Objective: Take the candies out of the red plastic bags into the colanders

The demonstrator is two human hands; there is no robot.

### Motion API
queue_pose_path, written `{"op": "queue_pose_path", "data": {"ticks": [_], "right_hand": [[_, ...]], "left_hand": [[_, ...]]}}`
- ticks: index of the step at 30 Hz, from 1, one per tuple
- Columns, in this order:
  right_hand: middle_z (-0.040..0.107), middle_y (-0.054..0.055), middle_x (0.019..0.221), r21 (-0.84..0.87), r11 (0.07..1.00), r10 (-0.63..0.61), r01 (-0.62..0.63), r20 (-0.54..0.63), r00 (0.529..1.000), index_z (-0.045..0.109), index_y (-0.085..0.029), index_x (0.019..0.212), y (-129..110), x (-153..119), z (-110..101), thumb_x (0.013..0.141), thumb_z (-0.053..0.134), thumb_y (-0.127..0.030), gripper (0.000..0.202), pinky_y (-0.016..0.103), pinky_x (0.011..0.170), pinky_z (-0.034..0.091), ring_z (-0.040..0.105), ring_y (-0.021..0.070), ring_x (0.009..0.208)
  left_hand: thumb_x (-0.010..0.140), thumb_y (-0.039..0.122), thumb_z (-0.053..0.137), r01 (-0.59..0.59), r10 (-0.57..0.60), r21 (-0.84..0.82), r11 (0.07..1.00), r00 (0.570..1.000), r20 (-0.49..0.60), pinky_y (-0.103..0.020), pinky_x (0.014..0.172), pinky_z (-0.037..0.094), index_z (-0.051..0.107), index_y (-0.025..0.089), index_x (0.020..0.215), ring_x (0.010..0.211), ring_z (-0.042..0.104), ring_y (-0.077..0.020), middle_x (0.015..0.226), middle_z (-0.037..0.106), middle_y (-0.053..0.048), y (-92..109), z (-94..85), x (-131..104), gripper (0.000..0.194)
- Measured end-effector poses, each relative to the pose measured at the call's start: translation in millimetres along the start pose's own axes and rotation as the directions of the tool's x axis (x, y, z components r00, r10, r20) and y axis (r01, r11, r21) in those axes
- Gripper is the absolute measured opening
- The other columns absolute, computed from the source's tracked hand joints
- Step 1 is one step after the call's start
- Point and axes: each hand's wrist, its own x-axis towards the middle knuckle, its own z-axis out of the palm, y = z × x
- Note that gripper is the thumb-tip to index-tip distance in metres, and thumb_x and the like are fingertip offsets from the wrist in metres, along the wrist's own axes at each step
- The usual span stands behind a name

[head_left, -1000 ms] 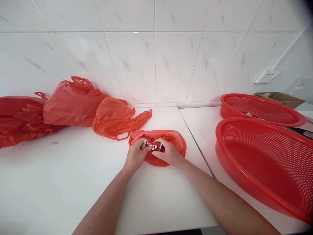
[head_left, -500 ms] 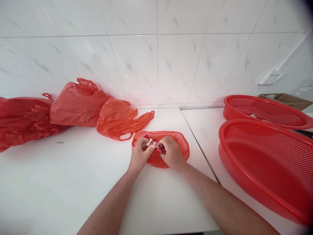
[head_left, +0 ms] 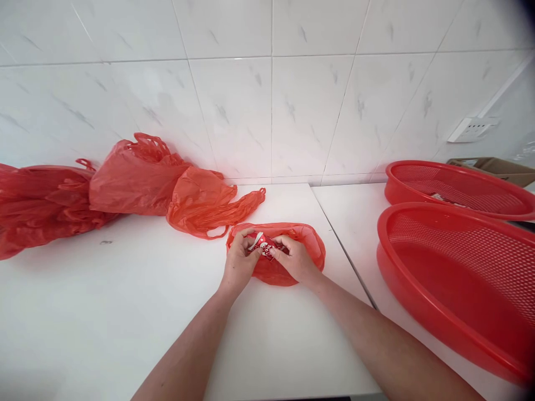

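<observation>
A small red packet with white print (head_left: 266,248) is pinched between my two hands, over the open mouth of a red plastic bag (head_left: 311,239). My left hand (head_left: 241,257) grips its left end, thumb across the front, beside a white strip on the packet. At the other end, my right hand (head_left: 295,258) has its thumb on the printed face and its fingers bent behind. More red, patterned pieces show inside the bag behind the packet, though my hands hide most of them.
Tied red plastic bags (head_left: 129,178) lie along the tiled wall at left. To the right stand two red perforated baskets (head_left: 418,317), the far one with something small inside. Behind them is a cardboard box (head_left: 497,167). A seam (head_left: 346,250) runs between two white tabletops.
The packet has turned so its white-printed face shows more clearly. My right hand has opened out from a curled grip, its thumb now on the packet's front. The view has shifted slightly.
</observation>
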Motion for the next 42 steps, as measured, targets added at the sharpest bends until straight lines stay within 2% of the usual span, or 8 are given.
{"op": "queue_pose_path", "data": {"ticks": [6, 9, 12, 17, 23, 29, 37, 42], "right_hand": [[0.062, 0.000, 0.079, -0.080, 0.996, 0.014, -0.044, -0.343, 0.939, 0.055, -0.021, 0.083, 4.6, 9.9, -17.1, 0.079, 0.052, -0.028, 0.009, 0.028, 0.062, 0.045, 0.056, 0.0153, 0.068], [0.063, 0.000, 0.081, -0.082, 0.993, 0.047, -0.089, -0.417, 0.908, 0.056, -0.021, 0.085, 8.9, 14.5, -27.1, 0.079, 0.051, -0.029, 0.011, 0.028, 0.063, 0.045, 0.056, 0.0154, 0.068], [0.064, 0.000, 0.083, -0.102, 0.992, 0.028, -0.071, -0.373, 0.927, 0.057, -0.021, 0.084, 8.5, 13.9, -30.2, 0.078, 0.051, -0.028, 0.011, 0.027, 0.062, 0.043, 0.056, 0.0146, 0.067], [0.055, -0.003, 0.061, -0.177, 0.984, -0.046, 0.037, -0.046, 0.998, 0.051, -0.021, 0.063, 5.8, 8.8, -25.9, 0.086, 0.044, -0.033, 0.027, 0.027, 0.056, 0.038, 0.051, 0.0137, 0.058], [0.062, 0.001, 0.084, -0.443, 0.896, -0.028, -0.029, -0.122, 0.992, 0.061, -0.022, 0.079, 14.3, 12.6, -20.7, 0.083, 0.054, -0.032, 0.013, 0.028, 0.067, 0.041, 0.056, 0.0151, 0.076], [0.056, 0.004, 0.091, -0.637, 0.771, 0.001, -0.019, -0.028, 1.000, 0.059, -0.019, 0.075, 20.8, 10.9, -14.8, 0.074, 0.066, -0.032, 0.015, 0.027, 0.058, 0.036, 0.052, 0.0153, 0.072], [0.061, 0.002, 0.088, -0.426, 0.905, -0.108, 0.005, -0.217, 0.970, 0.060, -0.021, 0.079, 19.1, 14.0, -18.9, 0.077, 0.056, -0.025, 0.006, 0.029, 0.071, 0.044, 0.056, 0.0165, 0.079], [0.065, 0.001, 0.086, -0.164, 0.986, -0.063, 0.014, -0.298, 0.953, 0.060, -0.022, 0.088, 14.5, 14.5, -25.9, 0.083, 0.048, -0.029, 0.015, 0.030, 0.074, 0.046, 0.058, 0.0166, 0.078]], "left_hand": [[0.079, 0.023, 0.056, -0.082, 0.103, 0.324, 0.942, 0.993, -0.049, -0.032, 0.080, 0.048, 0.054, 0.026, 0.113, 0.087, 0.061, -0.0166, 0.091, 0.064, 0.000, 2.3, -3.0, -0.6, 0.034], [0.080, 0.026, 0.055, -0.098, 0.105, 0.437, 0.894, 0.994, 0.009, -0.031, 0.072, 0.049, 0.061, 0.024, 0.100, 0.078, 0.061, -0.0162, 0.084, 0.066, 0.000, 2.4, -4.7, -1.1, 0.021], [0.081, 0.026, 0.054, -0.130, 0.111, 0.494, 0.860, 0.992, 0.068, -0.031, 0.073, 0.049, 0.064, 0.024, 0.097, 0.080, 0.062, -0.0168, 0.087, 0.068, 0.000, 2.2, -4.7, -2.0, 0.019], [0.082, 0.023, 0.052, -0.182, 0.187, 0.545, 0.818, 0.981, 0.047, -0.034, 0.083, 0.049, 0.064, 0.024, 0.097, 0.092, 0.063, -0.0189, 0.097, 0.069, -0.002, 1.2, -6.7, -0.6, 0.020], [0.082, 0.023, 0.053, -0.161, 0.170, 0.567, 0.808, 0.985, 0.038, -0.035, 0.084, 0.050, 0.063, 0.024, 0.096, 0.092, 0.064, -0.0192, 0.095, 0.070, -0.002, 1.3, -8.8, 0.5, 0.018], [0.080, 0.030, 0.056, -0.183, 0.152, 0.565, 0.805, 0.983, 0.102, -0.035, 0.083, 0.050, 0.064, 0.025, 0.097, 0.094, 0.062, -0.0198, 0.097, 0.069, -0.002, 6.8, -5.7, -3.7, 0.019], [0.079, 0.033, 0.060, -0.180, 0.107, 0.579, 0.795, 0.982, 0.159, -0.037, 0.086, 0.050, 0.063, 0.026, 0.103, 0.099, 0.060, -0.0206, 0.103, 0.067, -0.002, 4.0, -6.6, -4.2, 0.026], [0.075, 0.030, 0.064, -0.319, 0.224, 0.584, 0.746, 0.947, 0.230, -0.040, 0.089, 0.048, 0.057, 0.024, 0.109, 0.106, 0.056, -0.0226, 0.112, 0.063, -0.005, 7.1, -5.5, -4.1, 0.035]]}}
